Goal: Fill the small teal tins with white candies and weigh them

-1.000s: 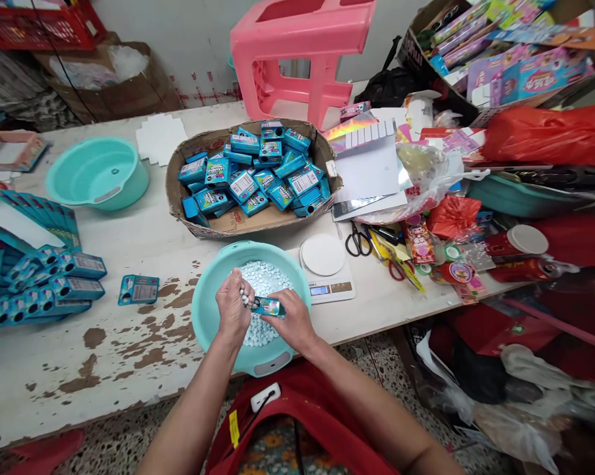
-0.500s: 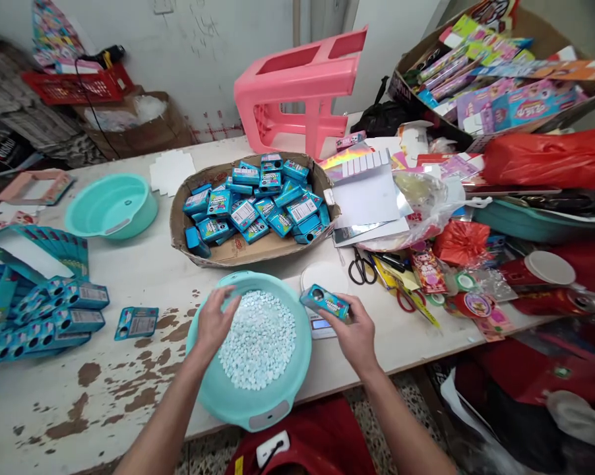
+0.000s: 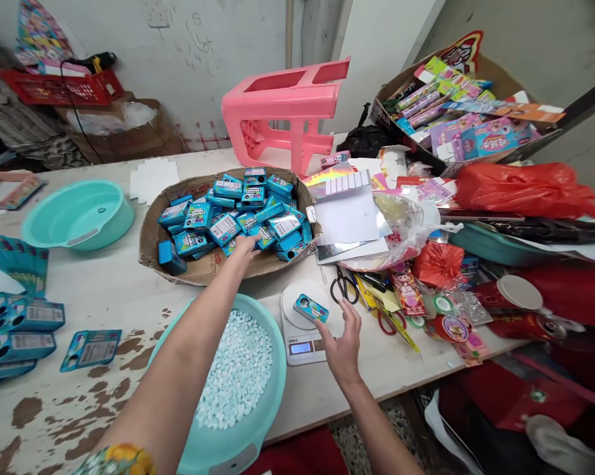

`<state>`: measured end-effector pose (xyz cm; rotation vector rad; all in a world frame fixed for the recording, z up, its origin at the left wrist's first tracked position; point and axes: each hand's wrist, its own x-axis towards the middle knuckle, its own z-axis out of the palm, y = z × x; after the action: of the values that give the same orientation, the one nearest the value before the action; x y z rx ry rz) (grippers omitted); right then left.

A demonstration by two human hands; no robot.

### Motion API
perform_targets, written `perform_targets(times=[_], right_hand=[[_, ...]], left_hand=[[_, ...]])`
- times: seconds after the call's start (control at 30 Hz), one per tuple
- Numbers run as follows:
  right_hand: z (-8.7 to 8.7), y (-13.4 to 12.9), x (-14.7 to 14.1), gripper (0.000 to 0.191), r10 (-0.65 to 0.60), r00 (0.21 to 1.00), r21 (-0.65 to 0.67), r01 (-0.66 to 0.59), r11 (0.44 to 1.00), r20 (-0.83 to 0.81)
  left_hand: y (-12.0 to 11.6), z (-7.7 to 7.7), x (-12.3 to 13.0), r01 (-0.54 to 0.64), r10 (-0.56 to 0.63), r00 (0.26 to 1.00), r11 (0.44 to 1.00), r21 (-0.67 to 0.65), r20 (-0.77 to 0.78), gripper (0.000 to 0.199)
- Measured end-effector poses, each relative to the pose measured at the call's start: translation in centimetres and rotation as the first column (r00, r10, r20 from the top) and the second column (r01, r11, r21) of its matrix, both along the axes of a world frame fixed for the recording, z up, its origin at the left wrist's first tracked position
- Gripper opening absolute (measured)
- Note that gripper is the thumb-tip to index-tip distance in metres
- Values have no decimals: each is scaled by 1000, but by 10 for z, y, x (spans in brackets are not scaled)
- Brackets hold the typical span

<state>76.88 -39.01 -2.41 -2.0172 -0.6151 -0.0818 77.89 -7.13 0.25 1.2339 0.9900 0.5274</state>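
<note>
In the head view my left hand [image 3: 248,247] reaches over the front wall of a low cardboard tray [image 3: 198,272]. It touches the small blue candy boxes [image 3: 224,228] heaped there; its fingertips are largely hidden, so whether it grips one is unclear. A single blue candy box [image 3: 311,309] lies on the round plate of a white kitchen scale [image 3: 297,336]. Just right of that box, my right hand [image 3: 344,343] is open, fingers apart and holding nothing. Under my left forearm stands a turquoise basin [image 3: 275,396] with many pale blue candy pellets [image 3: 238,376].
Flattened and stacked blue boxes [image 3: 35,316] lie at the left, near a second turquoise basin [image 3: 80,218]. Black scissors [image 3: 344,287], papers and bags crowd the right. Behind the tray lies a pink plastic stool [image 3: 282,99].
My left hand has moved from above the pellets forward into the tray. The candy box my right hand held now rests on the scale, and that hand has let go.
</note>
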Motion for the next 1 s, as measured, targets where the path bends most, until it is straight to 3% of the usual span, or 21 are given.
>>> perform_targets(times=[0.13, 0.23, 0.33, 0.4, 0.47, 0.53, 0.6, 0.63, 0.67, 0.7, 0.77, 0.8, 0.87, 0.93, 1.0], right_hand=[[21, -18, -20, 47, -28, 997, 45, 25, 999, 66], [27, -17, -41, 42, 65, 996, 78, -69, 995, 54], [33, -7, -61, 39, 185, 983, 121, -183, 976, -7], [39, -1, -70, 47, 277, 955, 164, -259, 952, -103], [47, -1, -78, 72, 400, 891, 239, -348, 906, -216], [57, -6, -85, 86, 557, 767, 295, -478, 827, -319], [63, -15, -92, 71, 680, 609, 317, -604, 731, -408], [65, -20, -97, 57, 703, 545, 322, -635, 702, -456], [64, -25, -102, 47, 701, 501, 337, -633, 696, -508], [62, -29, -108, 42, 680, 471, 363, -599, 714, -561], [52, -36, -121, 43, 622, 412, 428, -472, 771, -666], [46, -37, -129, 45, 605, 369, 463, -406, 788, -705], [33, -37, -143, 47, 605, 303, 526, -305, 794, -736], [23, -35, -155, 46, 605, 292, 556, -239, 796, -741], [17, -32, -162, 43, 590, 310, 556, -200, 807, -745]], left_hand=[[-3, 29, -64, 40, -36, 997, 998, -57, 65, 33], [-27, 46, -126, 167, -137, 963, 979, -117, 232, 37], [-66, 48, -177, 218, -184, 961, 963, -155, 206, 42], [-97, 42, -202, 239, -210, 965, 949, -203, 154, 43], [-133, 34, -223, 307, -276, 951, 899, -313, 141, 42], [-168, 25, -240, 415, -384, 909, 798, -436, 163, 40], [-193, 14, -254, 517, -506, 846, 702, -490, 169, 41], [-198, 8, -259, 544, -554, 821, 690, -476, 136, 43], [-197, 1, -262, 542, -576, 815, 723, -428, 60, 45], [-191, -7, -264, 508, -557, 828, 793, -335, -64, 46], [-166, -25, -262, 381, -358, 851, 924, -17, -384, 45], [-151, -34, -258, 329, -198, 831, 929, 172, -520, 44], [-125, -52, -241, 323, 38, 739, 856, 403, -673, 44], [-117, -68, -217, 376, 116, 662, 803, 463, -740, 46], [-129, -79, -194, 466, 60, 644, 760, 454, -763, 44]])
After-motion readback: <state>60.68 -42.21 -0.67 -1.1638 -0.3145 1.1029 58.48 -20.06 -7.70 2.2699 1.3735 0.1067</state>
